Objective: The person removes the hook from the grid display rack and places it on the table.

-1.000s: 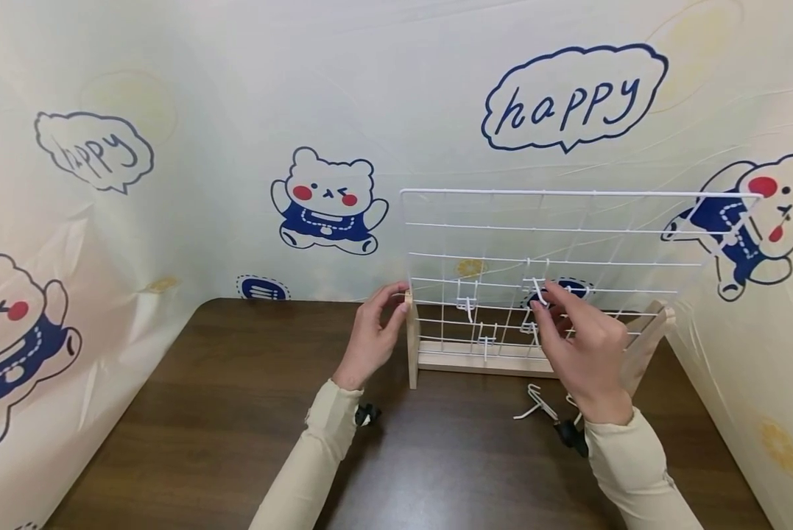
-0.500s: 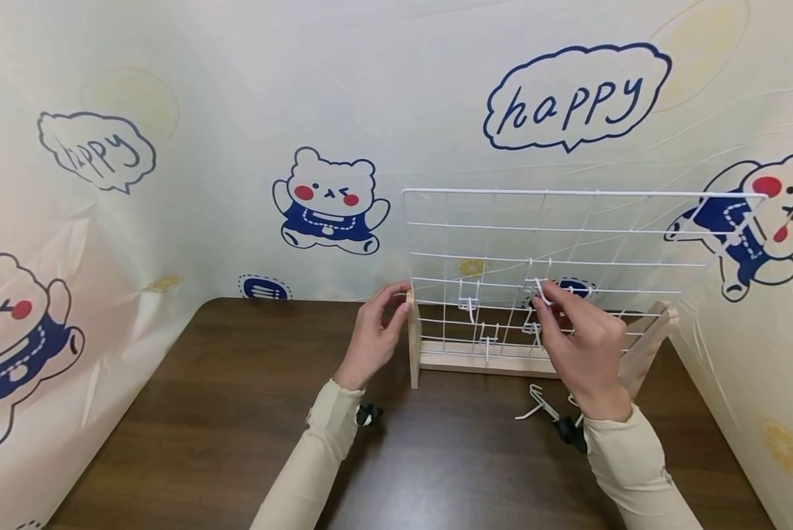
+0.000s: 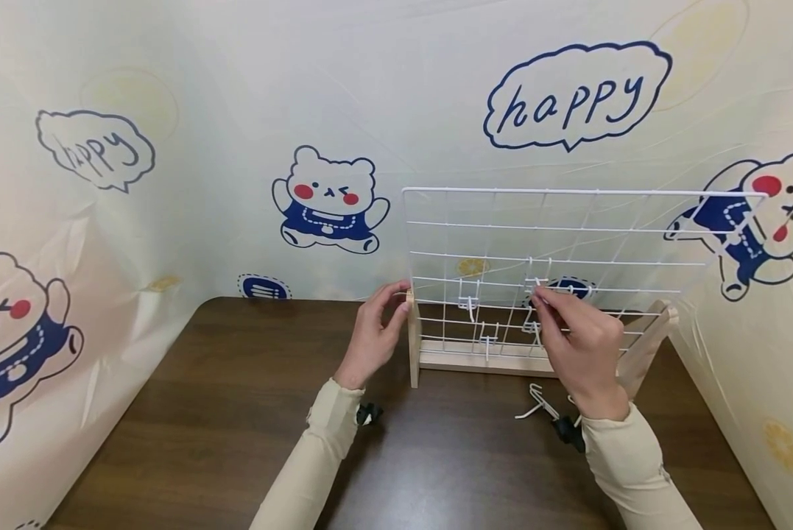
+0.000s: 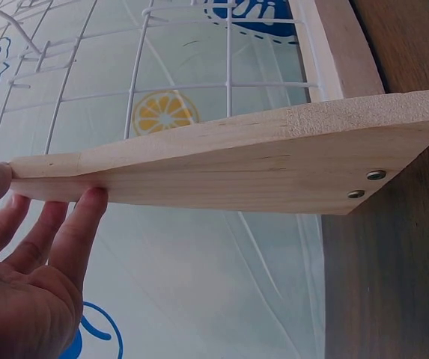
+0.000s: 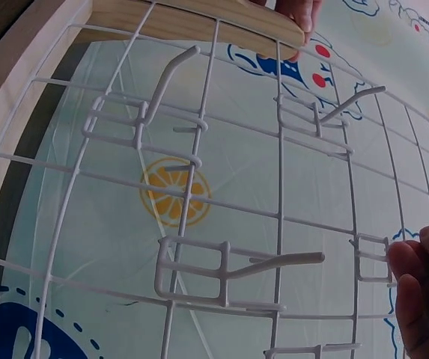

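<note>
A white wire grid rack (image 3: 548,193) with wooden supports stands on the brown table. My left hand (image 3: 369,335) grips its left wooden side piece (image 4: 221,176), with the thumb on one edge and fingertips against the outer face. At the grid's middle, my right hand (image 3: 582,346) pinches a white wire hook (image 5: 371,258); its prong is hidden behind the fingertips. Other white wire hooks hang on the grid: one at the left (image 3: 467,302), one lower (image 3: 487,340), and one (image 3: 531,325) just below the pinched hook.
In front of the rack a loose wire hook (image 3: 537,403) lies on the table (image 3: 237,442), with another partly hidden by my right wrist. A wooden crossbar (image 3: 482,362) runs along the rack's base. Printed cloth (image 3: 204,243) closes off the back and sides.
The right fingers have closed in toward the grid and now cover the hook's prong, which showed earlier. My left hand keeps its hold on the side piece.
</note>
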A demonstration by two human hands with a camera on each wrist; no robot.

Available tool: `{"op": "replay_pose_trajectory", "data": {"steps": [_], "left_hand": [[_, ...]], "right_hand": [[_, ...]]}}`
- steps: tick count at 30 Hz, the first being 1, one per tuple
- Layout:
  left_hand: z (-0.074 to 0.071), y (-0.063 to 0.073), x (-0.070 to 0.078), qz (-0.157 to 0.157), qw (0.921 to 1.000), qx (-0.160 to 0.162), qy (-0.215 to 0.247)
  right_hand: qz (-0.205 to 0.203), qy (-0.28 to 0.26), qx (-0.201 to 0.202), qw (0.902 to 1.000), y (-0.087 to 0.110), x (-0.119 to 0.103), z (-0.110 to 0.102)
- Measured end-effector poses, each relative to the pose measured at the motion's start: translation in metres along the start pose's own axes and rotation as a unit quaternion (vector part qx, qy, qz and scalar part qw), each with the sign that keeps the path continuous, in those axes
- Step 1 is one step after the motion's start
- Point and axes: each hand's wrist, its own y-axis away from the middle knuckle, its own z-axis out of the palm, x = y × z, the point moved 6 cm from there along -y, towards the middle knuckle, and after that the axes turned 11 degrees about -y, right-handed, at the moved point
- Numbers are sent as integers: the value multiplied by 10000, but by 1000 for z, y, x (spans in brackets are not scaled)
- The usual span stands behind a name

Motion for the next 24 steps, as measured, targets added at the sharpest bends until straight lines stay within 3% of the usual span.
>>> {"op": "replay_pose_trajectory", "data": {"steps": [15,24], "left_hand": [[0,-1,0,-7,10000,-5,-30],[0,-1,0,61,10000,64,16]], "right_hand": [[9,-173,537,9984,-9,-3,-5],[-105,-236,628,9977,-8,-8,-8]]}}
